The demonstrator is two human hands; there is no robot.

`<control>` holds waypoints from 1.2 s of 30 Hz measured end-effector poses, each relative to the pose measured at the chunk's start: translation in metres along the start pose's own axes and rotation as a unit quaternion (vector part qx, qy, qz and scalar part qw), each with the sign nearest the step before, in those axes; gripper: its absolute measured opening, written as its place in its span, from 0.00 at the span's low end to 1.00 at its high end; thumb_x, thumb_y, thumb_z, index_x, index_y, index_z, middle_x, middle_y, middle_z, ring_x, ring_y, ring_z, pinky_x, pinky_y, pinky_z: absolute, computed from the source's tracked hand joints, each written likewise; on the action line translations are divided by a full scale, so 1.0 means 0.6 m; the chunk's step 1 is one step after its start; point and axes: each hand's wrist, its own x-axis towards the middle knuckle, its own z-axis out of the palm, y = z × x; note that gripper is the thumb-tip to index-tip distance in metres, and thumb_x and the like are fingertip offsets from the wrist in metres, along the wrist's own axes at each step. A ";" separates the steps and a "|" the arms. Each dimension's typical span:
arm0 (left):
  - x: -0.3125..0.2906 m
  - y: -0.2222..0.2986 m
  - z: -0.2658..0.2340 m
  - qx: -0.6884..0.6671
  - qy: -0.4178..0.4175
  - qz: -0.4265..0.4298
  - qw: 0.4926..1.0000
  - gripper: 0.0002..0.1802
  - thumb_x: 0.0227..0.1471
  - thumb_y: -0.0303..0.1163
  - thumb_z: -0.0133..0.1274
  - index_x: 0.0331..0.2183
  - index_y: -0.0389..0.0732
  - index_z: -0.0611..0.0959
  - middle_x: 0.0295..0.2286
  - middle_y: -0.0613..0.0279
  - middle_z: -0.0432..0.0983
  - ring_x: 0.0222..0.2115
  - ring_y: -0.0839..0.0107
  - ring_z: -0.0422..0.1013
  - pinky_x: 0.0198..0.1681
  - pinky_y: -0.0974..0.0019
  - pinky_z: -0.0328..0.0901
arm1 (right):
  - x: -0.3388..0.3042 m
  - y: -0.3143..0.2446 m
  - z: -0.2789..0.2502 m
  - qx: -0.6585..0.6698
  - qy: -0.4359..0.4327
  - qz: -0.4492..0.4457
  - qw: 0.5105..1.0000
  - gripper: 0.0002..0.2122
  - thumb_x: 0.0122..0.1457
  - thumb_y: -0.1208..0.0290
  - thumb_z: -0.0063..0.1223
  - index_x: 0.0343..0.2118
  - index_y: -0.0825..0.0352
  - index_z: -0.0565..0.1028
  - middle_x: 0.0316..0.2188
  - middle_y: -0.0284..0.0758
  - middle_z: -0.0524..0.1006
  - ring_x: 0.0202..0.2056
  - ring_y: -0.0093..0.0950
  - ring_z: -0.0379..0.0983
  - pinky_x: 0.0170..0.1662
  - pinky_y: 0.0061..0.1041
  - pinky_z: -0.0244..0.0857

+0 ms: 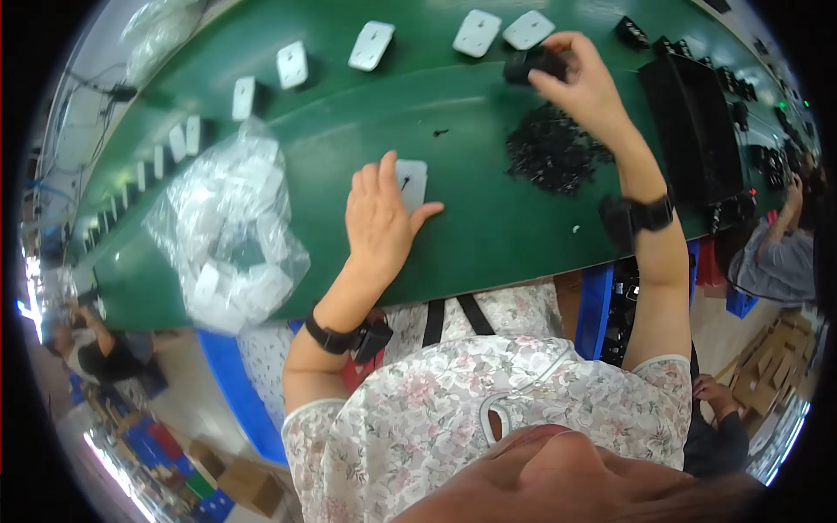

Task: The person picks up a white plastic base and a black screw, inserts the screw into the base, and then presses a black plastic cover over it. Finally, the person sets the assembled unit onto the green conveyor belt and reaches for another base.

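Okay, left to right. Far left we've got a co-worker (103, 356) beside the green table (471, 235), partly blurred. Along the table's far side we see white rectangular pieces (159, 162), a curved line of them standing on edge or tilted at the left end, showing flatter faces towards the middle. Near side, left: a clear plastic bag (202, 218) with white parts in it, close to the table edge. Below it, under the edge, a blue bin (237, 397).

Next, our left hand (378, 218): palm down, fingers extended, thumb splayed out, lying over a white plate (413, 179). The plate is flat on the table, partly hidden under the fingers, with a small dark part on its face. We can't see any pinch on it. Just beyond and to the right, a loose dark bit (440, 133) sits alone on the green.

Further right, our right hand (562, 74) is part-closed, thumb and fingers gripping a black block (521, 66), near two white pieces at the far side. Below that, a pile of small black parts (551, 150), loose on the table. Then a long black box (690, 122), with black units (739, 83) lined up past it. Far right: another co-worker in grey (774, 261).
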 end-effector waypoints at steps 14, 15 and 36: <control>-0.035 -0.065 0.004 -0.194 0.020 0.049 0.980 0.34 0.37 0.15 0.57 0.50 0.38 0.70 0.42 0.55 0.72 0.43 0.55 0.67 0.46 0.59 0.63 | -0.146 -0.080 0.118 -0.282 -0.207 -0.161 0.923 0.19 0.45 0.76 0.61 0.43 0.67 0.73 0.38 0.38 0.73 0.39 0.38 0.70 0.42 0.31 0.66; -0.036 -0.069 0.005 -0.194 0.019 0.041 0.980 0.34 0.37 0.15 0.57 0.50 0.38 0.70 0.42 0.55 0.72 0.43 0.55 0.67 0.46 0.59 0.63 | -0.141 -0.084 0.131 -0.255 -0.189 -0.172 0.933 0.19 0.45 0.76 0.60 0.43 0.67 0.73 0.37 0.38 0.73 0.39 0.37 0.70 0.42 0.31 0.66; -0.054 -0.098 -0.029 -0.089 -0.033 0.125 0.988 0.28 0.42 0.21 0.50 0.50 0.40 0.74 0.52 0.61 0.68 0.52 0.62 0.65 0.51 0.61 0.63 | -0.130 -0.104 0.228 -0.314 -0.200 -0.279 0.885 0.19 0.45 0.77 0.60 0.44 0.69 0.74 0.37 0.38 0.74 0.37 0.35 0.72 0.39 0.30 0.67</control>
